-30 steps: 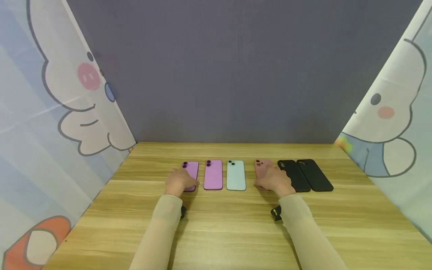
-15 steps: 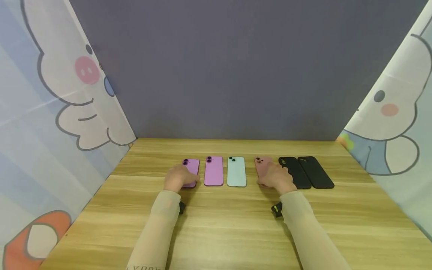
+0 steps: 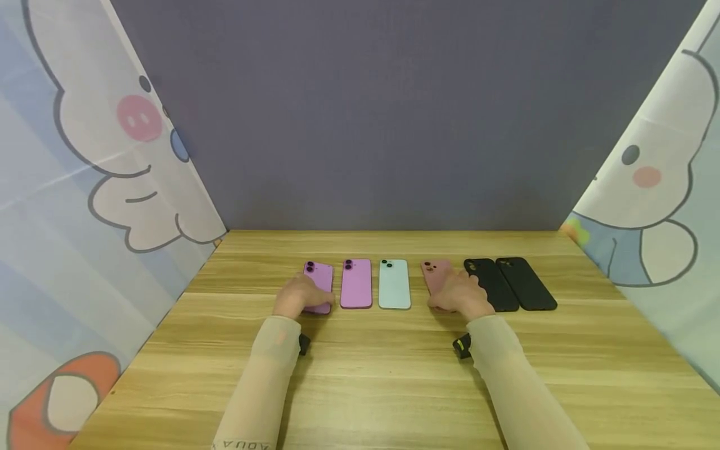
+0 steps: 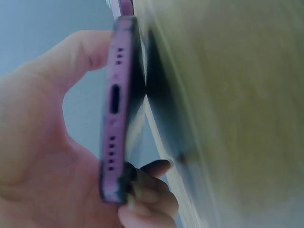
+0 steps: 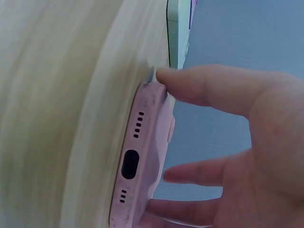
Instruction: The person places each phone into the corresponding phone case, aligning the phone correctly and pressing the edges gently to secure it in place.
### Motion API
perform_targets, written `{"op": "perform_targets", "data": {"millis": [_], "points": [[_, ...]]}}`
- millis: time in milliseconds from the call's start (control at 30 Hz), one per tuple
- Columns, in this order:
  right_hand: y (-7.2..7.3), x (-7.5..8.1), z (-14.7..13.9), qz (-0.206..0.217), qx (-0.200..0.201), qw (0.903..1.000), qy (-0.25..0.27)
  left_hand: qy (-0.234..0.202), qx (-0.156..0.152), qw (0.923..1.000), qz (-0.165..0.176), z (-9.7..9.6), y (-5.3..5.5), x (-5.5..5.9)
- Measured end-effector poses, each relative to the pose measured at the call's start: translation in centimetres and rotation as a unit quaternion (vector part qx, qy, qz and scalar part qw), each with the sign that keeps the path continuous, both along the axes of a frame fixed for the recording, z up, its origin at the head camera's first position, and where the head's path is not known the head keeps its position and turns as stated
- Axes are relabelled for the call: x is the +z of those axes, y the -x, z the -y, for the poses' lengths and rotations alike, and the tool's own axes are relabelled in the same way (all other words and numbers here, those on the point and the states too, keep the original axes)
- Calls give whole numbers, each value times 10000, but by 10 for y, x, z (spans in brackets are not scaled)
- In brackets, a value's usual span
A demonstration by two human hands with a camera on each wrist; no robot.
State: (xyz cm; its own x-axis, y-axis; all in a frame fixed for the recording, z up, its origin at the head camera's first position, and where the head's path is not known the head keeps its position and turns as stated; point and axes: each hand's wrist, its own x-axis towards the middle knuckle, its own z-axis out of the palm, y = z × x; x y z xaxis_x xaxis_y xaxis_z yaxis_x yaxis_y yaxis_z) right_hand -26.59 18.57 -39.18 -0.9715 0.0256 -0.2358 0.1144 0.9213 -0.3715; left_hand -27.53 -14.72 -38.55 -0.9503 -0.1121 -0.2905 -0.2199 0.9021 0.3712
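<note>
In the left wrist view, my left hand (image 4: 42,118) grips a purple phone (image 4: 111,123) by its long sides, thumb on one and curled fingers on the other. The phone's lower end is tilted a little off the wooden table. At right, my right hand (image 3: 461,295) holds a pink phone case (image 3: 435,269) across its width. Its thumb touches one corner in the right wrist view, with the fingers (image 5: 194,172) along the far side. The case lies at the table surface. The head view has the left hand partly covering the purple phone.
Between the hands lie another purple phone (image 3: 356,284) and a pale mint phone (image 3: 394,284). Two black phone cases (image 3: 490,284) lie right of the right hand. A grey panel (image 3: 360,112) stands behind the wooden table (image 3: 365,381), with cartoon-printed curtains (image 3: 647,206) at both sides.
The head view has shifted slightly. Both hands stay at the purple phone and the pink phone case, with only small finger movement. The other phones and cases lie as before.
</note>
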Motion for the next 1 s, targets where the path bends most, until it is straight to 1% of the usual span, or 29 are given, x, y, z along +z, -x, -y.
{"op": "perform_targets", "data": {"millis": [200,300,467,533,633,667,767,833,900,1000], "points": [[-2,-2,2,-46,-3,10000,-65,-159,-62,9999,24,2,-1,1],[-2,-1,2,-81,31,9999,-121,-347,-85,9993,-73,1,-1,1],[-2,2,0,-83,36,9999,-62,-729,-61,9969,-277,3,5,0],[-2,3,0,-80,15,10000,0,-875,-110,9955,-347,5,8,-2],[-2,3,-1,-81,-22,9999,74,-1245,-300,9907,-463,11,13,-4],[-1,3,-1,-81,-25,9999,92,-1454,-324,9878,-453,13,14,-4],[0,3,-1,-80,-33,9999,147,-2129,-360,9758,-341,20,15,-4],[1,4,-1,-83,-34,9998,187,-2458,-275,9687,-222,23,14,-2],[1,4,-1,-79,-24,9997,224,-2602,-216,9652,-161,24,14,-1],[1,5,-1,-72,10,9996,270,-2601,-207,9652,-161,24,12,1]]}}
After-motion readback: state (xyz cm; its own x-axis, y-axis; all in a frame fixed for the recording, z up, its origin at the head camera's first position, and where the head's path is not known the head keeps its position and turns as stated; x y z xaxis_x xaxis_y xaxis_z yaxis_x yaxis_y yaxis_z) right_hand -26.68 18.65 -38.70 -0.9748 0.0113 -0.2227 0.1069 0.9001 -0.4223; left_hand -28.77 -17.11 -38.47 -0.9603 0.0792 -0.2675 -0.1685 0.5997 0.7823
